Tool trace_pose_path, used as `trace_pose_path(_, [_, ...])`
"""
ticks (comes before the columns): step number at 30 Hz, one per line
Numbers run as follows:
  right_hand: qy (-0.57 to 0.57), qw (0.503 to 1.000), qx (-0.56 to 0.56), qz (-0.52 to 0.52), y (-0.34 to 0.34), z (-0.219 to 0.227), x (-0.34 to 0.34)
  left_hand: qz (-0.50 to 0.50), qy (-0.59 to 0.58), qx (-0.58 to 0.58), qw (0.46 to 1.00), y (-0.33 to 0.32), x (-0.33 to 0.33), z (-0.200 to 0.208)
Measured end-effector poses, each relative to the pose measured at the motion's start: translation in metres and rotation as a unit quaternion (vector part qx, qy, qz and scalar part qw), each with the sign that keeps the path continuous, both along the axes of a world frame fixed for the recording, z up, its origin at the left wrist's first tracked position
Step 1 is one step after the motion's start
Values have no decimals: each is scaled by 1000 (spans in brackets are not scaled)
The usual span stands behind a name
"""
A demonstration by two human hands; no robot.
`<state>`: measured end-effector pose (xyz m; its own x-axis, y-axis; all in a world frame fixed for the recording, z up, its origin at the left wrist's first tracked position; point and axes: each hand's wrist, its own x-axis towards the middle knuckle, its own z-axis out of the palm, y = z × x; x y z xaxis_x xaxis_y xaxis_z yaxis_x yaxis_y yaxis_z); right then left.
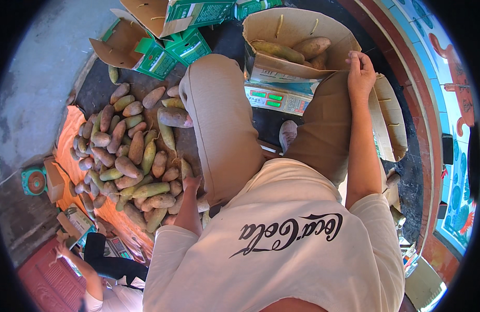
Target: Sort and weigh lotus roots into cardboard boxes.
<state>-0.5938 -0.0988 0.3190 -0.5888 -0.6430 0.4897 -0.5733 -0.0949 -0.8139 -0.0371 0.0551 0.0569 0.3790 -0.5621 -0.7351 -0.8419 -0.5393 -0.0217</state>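
At the right edge of the heap, my left hand (192,183) is closed round the lower end of a green radish (186,168). Many soil-covered radishes (128,166), some green and some brown with mud, lie piled beside my left leg. My right hand (360,73) is above my right knee, at the near right corner of an open cardboard box (292,72). Its fingers are curled together by the box rim; whether they pinch anything is hidden. Inside that box are several large radishes (311,48). Beneath it, a digital scale (276,99) shows lit green displays.
Open green cartons (155,58) stand at the far left. Another carton (391,117) is right of my right leg. An orange sheet (67,138) lies under the heap. At lower left, a co-worker's arm (84,268) reaches near a second scale (117,247).
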Motion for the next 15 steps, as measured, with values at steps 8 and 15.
trace_pose_path(8, [13, 1000, -4, 5, -2, -2, -3, 29, 17, -2, 999, -2, -1, 8])
trace_pose_path(15, [35, 999, 11, -4, 0, -1, -4, 39, 25, -4, 999, -3, 1, 0])
